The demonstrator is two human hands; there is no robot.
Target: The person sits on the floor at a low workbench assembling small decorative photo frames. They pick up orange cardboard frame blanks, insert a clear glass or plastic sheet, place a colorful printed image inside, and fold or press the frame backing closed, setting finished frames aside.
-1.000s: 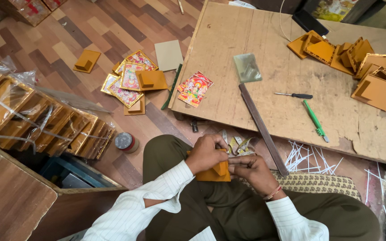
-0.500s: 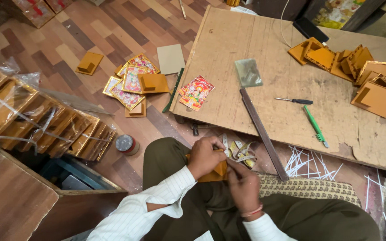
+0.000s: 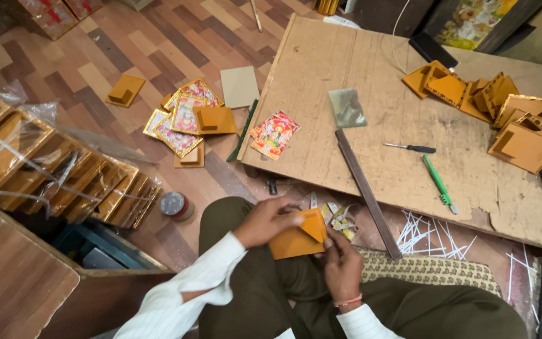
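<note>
I sit on the floor and hold a small orange backing board with a fold-out stand (image 3: 298, 235) over my lap. My left hand (image 3: 266, 220) grips its left edge from above. My right hand (image 3: 341, 267) holds its lower right corner, thumb on the stand flap. Just beyond the board lie a few small picture scraps (image 3: 340, 216) on the floor.
A large plywood work board (image 3: 371, 81) carries a colourful picture print (image 3: 274, 134), a clear plastic sheet (image 3: 347, 107), a long metal ruler (image 3: 367, 192), a screwdriver (image 3: 410, 148), a green tool (image 3: 440, 184) and stacked orange frame backs (image 3: 503, 113). Framed pictures (image 3: 186, 119) and wrapped gold frames (image 3: 45, 176) lie left; a small tin (image 3: 174, 204) stands nearby.
My right hand has dropped from beside the left hand to below the board. The orange board, mostly hidden before, now shows its back with the stand flap.
</note>
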